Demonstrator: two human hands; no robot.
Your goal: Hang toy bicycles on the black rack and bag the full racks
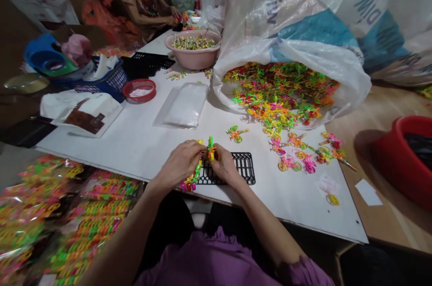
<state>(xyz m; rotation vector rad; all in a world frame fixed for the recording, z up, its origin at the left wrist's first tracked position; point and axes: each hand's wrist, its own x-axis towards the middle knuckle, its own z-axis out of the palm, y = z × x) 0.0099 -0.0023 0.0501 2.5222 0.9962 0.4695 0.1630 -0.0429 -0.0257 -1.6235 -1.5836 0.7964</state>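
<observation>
A black plastic grid rack (246,167) lies flat at the table's front edge, beneath both of my hands. My right hand (223,164) pinches a small plastic toy bicycle (211,150) in green, orange and yellow above the rack. Close on its left, my left hand (182,162) has its fingers drawn together; what they grip is hidden. A row of coloured toys (193,179) sits along the rack's left end, partly covered by my left hand. One loose toy bicycle (236,133) rests on the table behind the rack.
A big plastic sack (222,86) spills toy bicycles onto the table, with several loose ones (296,153) at right. Behind stand a pink basin (192,57) and plastic sleeves (184,105). Packed toys (97,214) lie lower left, a red tub (398,155) right. Another person (138,2) works at the far end.
</observation>
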